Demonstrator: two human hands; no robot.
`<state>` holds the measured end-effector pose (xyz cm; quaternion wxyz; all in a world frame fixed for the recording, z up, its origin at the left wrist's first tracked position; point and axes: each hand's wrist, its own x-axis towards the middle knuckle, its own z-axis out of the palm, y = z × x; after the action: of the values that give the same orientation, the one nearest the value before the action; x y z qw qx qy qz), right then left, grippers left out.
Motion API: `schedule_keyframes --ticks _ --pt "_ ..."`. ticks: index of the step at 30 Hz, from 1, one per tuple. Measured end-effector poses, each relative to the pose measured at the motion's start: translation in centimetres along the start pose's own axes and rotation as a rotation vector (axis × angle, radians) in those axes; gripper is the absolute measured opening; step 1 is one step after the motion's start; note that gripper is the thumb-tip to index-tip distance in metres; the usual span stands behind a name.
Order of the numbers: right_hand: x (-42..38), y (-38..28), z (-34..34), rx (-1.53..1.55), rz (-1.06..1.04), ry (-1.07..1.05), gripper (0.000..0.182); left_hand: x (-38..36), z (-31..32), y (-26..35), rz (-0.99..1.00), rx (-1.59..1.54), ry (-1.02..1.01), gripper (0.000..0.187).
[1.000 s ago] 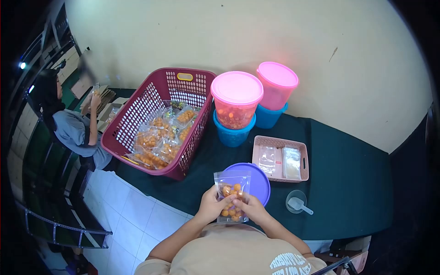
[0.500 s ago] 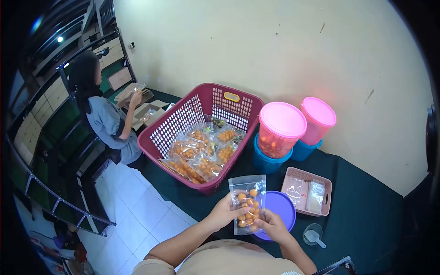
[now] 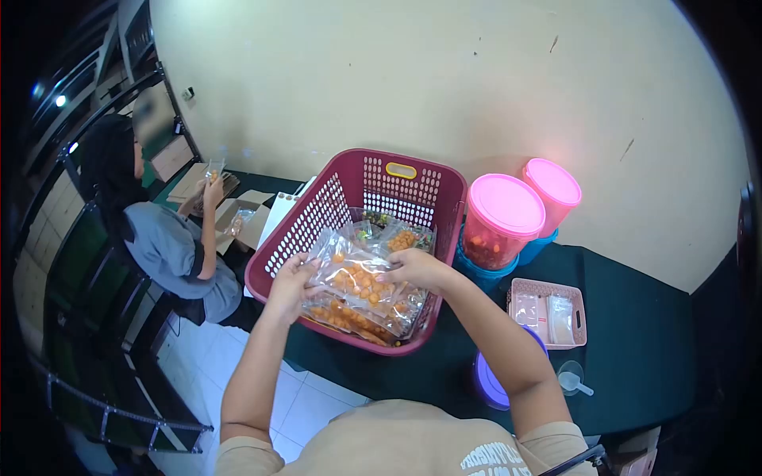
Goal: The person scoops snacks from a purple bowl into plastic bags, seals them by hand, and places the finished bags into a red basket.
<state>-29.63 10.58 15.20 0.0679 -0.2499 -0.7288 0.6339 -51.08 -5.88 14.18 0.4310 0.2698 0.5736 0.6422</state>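
Both my hands grip a clear plastic pouch of round orange snack balls (image 3: pixel 359 279) over the maroon laundry basket (image 3: pixel 448 176). At the pouch's left end my left hand (image 3: pixel 290 287) pinches the edge. My right hand (image 3: pixel 414 270) is closed on its right side, fingers over the plastic. Under and around it, inside the basket, lie several similar packed pouches (image 3: pixel 341 316), partly covered by my hands and the held pouch. Some bags at the back of the basket hold darker, greenish contents (image 3: pixel 367 228).
Right of the basket stand two pink-lidded tubs (image 3: pixel 508 208) in blue bases. A pink tray (image 3: pixel 583 321) with plastic bags, a cup with a scoop (image 3: pixel 573 379) and a purple lid (image 3: pixel 490 381) are nearer. At left, a co-worker (image 3: pixel 175 246) holds a small bag beside an open carton (image 3: pixel 252 213).
My hands have carried the pouch from in front of my body, near the purple lid, up and left over the basket. The view has shifted. The co-worker still holds a bag.
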Motion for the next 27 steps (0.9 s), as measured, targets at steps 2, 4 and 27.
schedule_keyframes --ticks 2,4,27 --pt "2.4 0.4 0.8 0.003 0.054 -0.010 0.041 2.1 -2.5 0.4 -0.043 0.107 0.007 0.031" --pt "5.5 3.3 0.8 0.014 0.117 -0.092 0.055 4.7 -4.8 -0.5 0.005 0.535 -0.156 0.034" --pt "-19.8 17.4 3.9 0.069 -0.226 1.149 0.016 3.9 -4.5 -1.4 0.966 0.653 -0.053 0.018"
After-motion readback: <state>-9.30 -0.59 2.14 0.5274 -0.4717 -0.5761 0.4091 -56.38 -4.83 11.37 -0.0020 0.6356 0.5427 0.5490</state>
